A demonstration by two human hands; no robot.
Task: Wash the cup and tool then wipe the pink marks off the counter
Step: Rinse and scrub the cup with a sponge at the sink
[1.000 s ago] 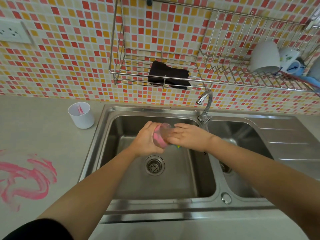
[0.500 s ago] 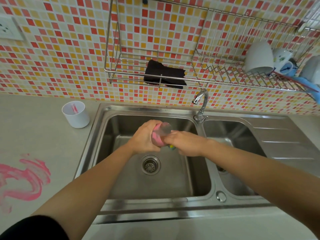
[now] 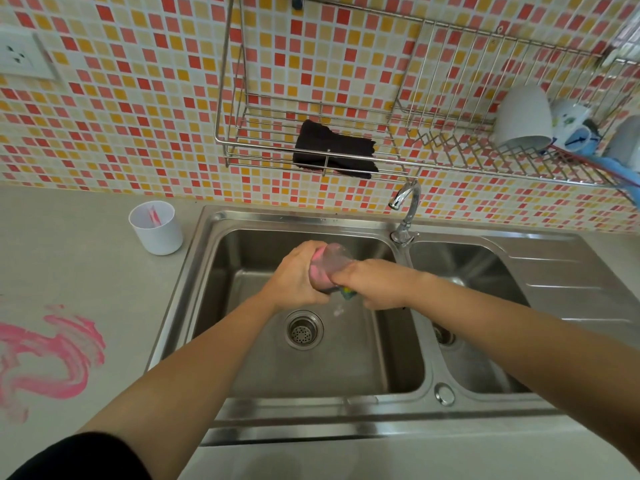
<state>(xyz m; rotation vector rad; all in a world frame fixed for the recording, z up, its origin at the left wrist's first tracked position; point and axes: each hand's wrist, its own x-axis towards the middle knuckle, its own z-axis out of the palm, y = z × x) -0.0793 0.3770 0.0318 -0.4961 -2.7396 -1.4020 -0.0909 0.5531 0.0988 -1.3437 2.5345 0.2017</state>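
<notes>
Head view: your left grip is clamped round the clear cup over the sink. Your right grip squeezes a sponge against it. Pink marks sit on the desk, left of the sink.

light: bright, soft and even, brightest at the top right | shadows: soft dark patch inside the sink, under the arms | glare: white shine on the tap and the sink's front rim | blur: cup and sponge look smeary | edges: tile wall and wire rack bend and stretch
</notes>
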